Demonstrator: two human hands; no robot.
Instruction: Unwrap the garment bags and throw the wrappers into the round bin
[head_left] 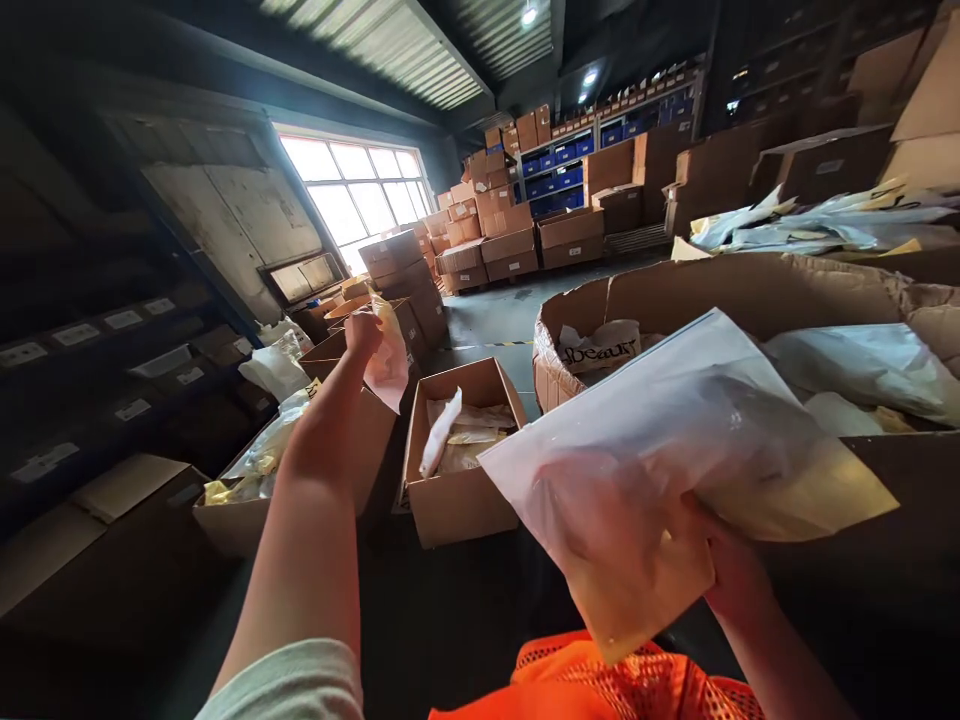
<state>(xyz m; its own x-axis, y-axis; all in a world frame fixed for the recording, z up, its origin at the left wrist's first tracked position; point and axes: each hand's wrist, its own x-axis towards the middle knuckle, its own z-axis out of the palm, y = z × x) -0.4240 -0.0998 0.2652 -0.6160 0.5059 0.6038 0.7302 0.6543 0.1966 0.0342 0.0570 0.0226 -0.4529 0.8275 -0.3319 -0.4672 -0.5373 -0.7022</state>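
My left hand (363, 333) is stretched out ahead, its fingers closed on the upper part of a thin plastic bag (388, 360) that hangs down over the boxes. Close to my body, my right hand (731, 570) grips a larger translucent plastic bag (645, 450) from below; its fingers are partly hidden behind it. That bag is white above and yellowish along the bottom, with something dark and reddish showing through. Between my arms stands an open cardboard box (465, 512) with several flat packages (472, 440) inside.
A large cardboard bin (750, 280) with bagged goods stands at the right. At the left is another open box (232, 520) of bags, beside dark shelving (112, 370). Stacked cartons (487, 200) and racks of blue bins (555, 170) line the far side.
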